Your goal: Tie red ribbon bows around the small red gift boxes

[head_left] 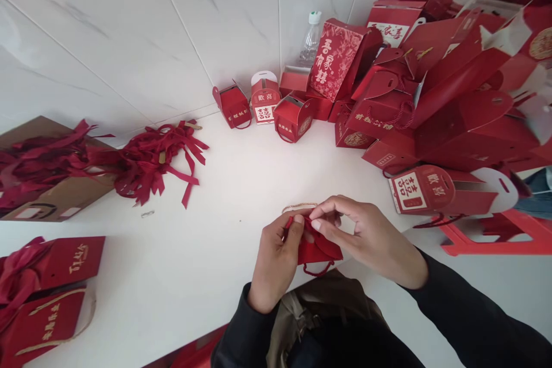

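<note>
A small red gift box (319, 250) is at the table's front edge, close to my body, with a dark red cord handle (318, 270) hanging on its near side. My left hand (280, 253) is closed on the box's upper left part, thumb on top. From the right, the thumb and index finger of my right hand (364, 230) pinch together at the top of the box; what lies between them is too small to make out. Just beyond the fingers a pale beige cord (299, 207) shows. My fingers hide much of the box top.
On the left, a cardboard carton (81, 198) overflows with dark red ribbons (159, 155). Finished-looking red boxes (54, 313) stand at front left. Small boxes (294, 118) line the wall; a large heap of red boxes (466, 121) and a plastic bottle (311, 40) are at right.
</note>
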Tool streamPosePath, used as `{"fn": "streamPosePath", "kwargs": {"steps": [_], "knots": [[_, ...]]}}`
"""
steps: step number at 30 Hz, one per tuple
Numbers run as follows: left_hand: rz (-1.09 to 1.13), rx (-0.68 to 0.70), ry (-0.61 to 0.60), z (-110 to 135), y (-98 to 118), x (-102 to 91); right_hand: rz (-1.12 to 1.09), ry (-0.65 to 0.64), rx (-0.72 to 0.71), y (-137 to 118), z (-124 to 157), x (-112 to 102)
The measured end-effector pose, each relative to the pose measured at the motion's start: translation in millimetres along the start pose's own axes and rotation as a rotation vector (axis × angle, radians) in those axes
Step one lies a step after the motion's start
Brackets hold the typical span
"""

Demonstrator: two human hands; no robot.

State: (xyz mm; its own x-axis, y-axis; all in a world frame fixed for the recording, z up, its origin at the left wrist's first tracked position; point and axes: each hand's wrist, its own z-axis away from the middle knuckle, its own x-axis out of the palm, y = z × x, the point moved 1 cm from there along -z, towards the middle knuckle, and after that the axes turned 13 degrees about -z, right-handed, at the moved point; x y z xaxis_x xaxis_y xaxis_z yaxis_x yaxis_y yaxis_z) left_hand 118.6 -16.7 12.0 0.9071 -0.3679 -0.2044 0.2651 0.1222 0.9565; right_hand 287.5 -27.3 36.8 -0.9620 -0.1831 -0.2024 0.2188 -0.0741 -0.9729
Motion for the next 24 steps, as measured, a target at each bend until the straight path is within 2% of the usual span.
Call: {"fn": "streamPosePath", "kwargs": {"steps": [5,11,17,21,24], "knots": [[0.048,-0.033,-0.030,-2,2,-4.8,-0.061,0.009,0.043,5,8,2],[0.039,-0.087,-0.060,-4,2,-4.6,-0.159,0.150,-0.009,8,9,2],[0.099,-0.096,-0.044,-4,3,-5.1,-0.010,0.122,-0.056,3,19,12],[0.138,-0.132,-0.084,-3,2,-8.5,0.066,0.183,-0.094,7,14,8],[0.083,-0.141,-0.120,-3,1,-8.5,0.087,0.178,-0.105,9,7,3]]}}
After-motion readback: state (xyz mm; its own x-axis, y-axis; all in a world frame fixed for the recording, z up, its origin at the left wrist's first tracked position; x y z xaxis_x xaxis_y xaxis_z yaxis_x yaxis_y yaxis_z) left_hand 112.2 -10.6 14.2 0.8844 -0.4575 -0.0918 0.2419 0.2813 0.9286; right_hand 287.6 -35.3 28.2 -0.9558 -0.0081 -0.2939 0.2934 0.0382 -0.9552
